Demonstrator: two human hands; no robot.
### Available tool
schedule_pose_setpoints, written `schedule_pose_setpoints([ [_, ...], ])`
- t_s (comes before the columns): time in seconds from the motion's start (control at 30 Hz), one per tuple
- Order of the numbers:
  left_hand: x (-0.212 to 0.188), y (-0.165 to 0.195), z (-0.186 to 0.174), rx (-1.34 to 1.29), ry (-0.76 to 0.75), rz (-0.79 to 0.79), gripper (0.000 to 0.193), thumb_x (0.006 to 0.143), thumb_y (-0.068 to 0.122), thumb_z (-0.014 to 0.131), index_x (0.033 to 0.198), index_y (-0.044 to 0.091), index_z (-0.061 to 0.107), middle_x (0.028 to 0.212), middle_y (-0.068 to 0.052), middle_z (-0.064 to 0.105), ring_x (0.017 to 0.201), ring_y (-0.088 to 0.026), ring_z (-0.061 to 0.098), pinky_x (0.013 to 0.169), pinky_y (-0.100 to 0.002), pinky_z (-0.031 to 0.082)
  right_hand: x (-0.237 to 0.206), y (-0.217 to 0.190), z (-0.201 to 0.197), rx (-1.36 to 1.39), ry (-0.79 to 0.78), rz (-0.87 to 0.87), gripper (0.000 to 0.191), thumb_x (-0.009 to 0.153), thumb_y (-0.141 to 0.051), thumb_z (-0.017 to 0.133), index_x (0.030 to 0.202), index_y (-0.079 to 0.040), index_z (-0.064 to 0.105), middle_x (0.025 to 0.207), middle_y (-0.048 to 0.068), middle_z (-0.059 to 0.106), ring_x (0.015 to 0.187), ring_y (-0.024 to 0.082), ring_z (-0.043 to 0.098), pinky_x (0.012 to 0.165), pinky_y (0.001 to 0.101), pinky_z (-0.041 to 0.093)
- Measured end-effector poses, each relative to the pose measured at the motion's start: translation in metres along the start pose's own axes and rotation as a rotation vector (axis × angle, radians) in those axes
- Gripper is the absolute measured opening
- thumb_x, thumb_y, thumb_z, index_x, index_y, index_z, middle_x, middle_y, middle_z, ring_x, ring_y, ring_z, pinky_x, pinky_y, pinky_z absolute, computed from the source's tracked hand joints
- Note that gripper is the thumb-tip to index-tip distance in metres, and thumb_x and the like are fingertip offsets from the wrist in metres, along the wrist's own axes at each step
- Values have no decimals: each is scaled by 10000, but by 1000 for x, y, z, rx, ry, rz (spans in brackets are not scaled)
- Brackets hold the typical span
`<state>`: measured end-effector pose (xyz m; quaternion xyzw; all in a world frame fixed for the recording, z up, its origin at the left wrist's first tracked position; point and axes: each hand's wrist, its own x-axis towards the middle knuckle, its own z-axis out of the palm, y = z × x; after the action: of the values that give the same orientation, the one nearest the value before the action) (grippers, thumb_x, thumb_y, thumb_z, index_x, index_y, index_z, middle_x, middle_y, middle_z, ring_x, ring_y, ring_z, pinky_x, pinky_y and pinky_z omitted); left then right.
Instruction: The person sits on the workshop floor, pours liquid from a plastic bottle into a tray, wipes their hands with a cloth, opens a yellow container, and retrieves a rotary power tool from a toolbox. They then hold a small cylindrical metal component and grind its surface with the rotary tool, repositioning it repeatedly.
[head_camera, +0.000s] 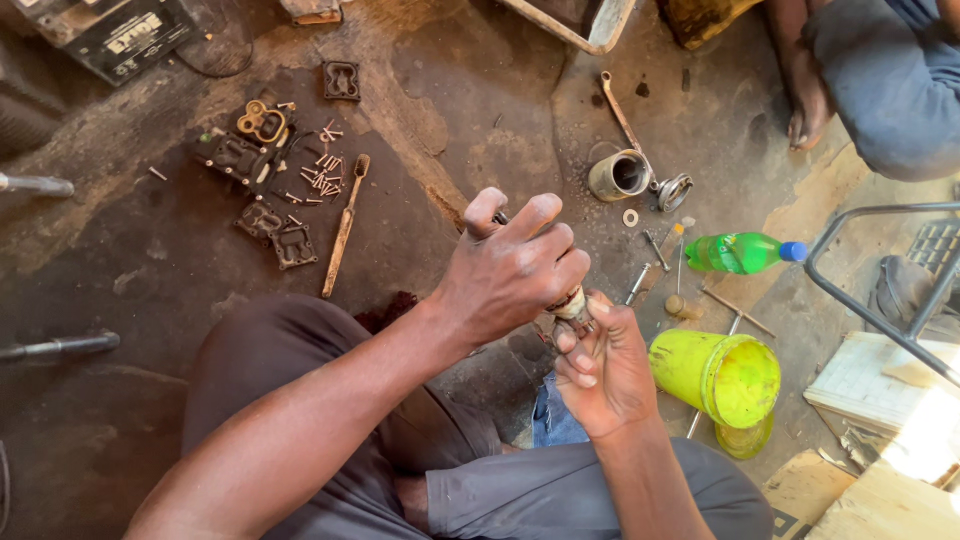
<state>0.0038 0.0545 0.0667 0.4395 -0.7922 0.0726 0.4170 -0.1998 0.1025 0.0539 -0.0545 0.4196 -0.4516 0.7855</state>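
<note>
On the floor: loose screws (322, 172), plates (280, 235).
Left hand (510, 265): clenched on part (572, 305).
Right hand (605, 365): gripped part.
Done: housing apart.

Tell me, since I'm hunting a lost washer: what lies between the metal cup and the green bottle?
In the head view, between the metal cup and the green bottle lie a white washer and a bolt on the dirt floor.

We see a bright yellow-green bucket (722, 375) near right, a green bottle (740, 253) with a blue cap (793, 251) beyond it, dark grey trousers (520, 490), a grey metal cup (620, 175) and brown, oil-stained ground (450, 110).
</note>
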Motion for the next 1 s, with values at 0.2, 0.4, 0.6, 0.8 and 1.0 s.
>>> schedule_pose_setpoints([
  [0.2,0,-2,-1,-25,30,15,118,868,245,675,825,219,568,884,47,554,1191,-163,542,959,-467,274,-1,-2,3,208,-243,184,290,1045,-298,542,874,-87,644,759,178,689,451,121,559,374,190,440],
  [0.4,2,-2,-4,11,122,73,143,922,251,681,858,224,557,901,57,540,1201,-140,550,945,-437,284,-8,-7,11,179,-214,148,304,1028,-307,521,840,-97,636,794,169,697,510,183,602,396,226,462],
  [0.6,5,-3,-5,47,105,74,156,912,246,677,836,228,541,896,55,548,1202,-144,554,945,-436,284,-12,-6,20,-210,-11,-148,130,977,-152,564,973,-23,575,842,137,655,629,174,639,480,230,491],
  [0.8,2,0,-7,-18,69,27,142,896,264,673,838,219,551,879,45,549,1192,-155,554,965,-464,274,-14,9,25,-765,15,-709,197,902,-59,670,1031,-21,527,808,170,653,545,191,611,447,286,526],
  [1.0,2,0,-4,7,24,7,138,884,251,669,810,216,558,852,31,556,1190,-177,551,953,-475,274,-11,1,27,-307,-31,-294,161,932,-77,647,984,23,532,742,208,678,508,166,638,405,245,517],
])
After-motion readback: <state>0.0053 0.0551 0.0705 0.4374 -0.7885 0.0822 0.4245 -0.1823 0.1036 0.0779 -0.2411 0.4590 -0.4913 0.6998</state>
